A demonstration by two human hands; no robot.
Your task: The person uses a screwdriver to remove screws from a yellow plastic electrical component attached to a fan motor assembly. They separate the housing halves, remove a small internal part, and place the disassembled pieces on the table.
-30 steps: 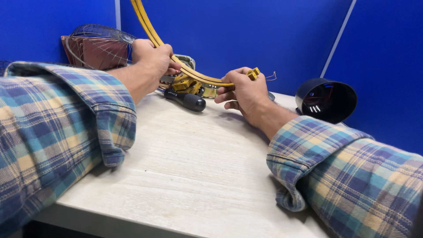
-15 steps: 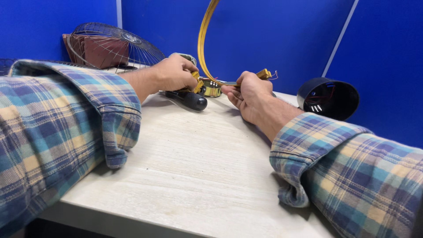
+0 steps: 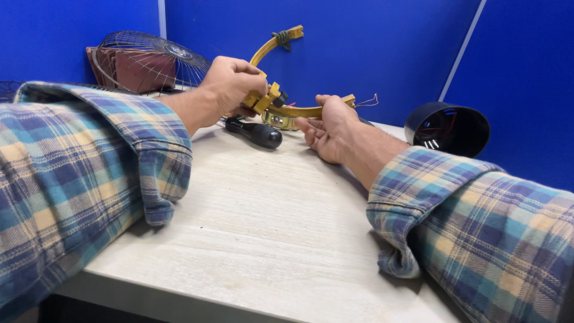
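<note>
While left hand (image 3: 230, 84) pinches the clamp joint of the yellow curved bracket (image 3: 281, 107), right hand (image 3: 329, 122) closes loosely on its far end, above the table (image 3: 251, 227). Looks light, stiff, thin; loose wires fragile, so grip the metal arc. Screwdriver (image 3: 257, 133) lies beneath.

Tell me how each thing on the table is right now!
Left hand: closed around the yellow clamp piece.
Right hand: holding the band's lower end.
Yellow curved band: lifted off the table, arching upward, held by both hands.
Screwdriver: lying flat, untouched.
Wire fan guard: leaning at the back wall.
Black motor housing: on its side, open end facing the camera, wires inside.
Table: light wood.
</note>
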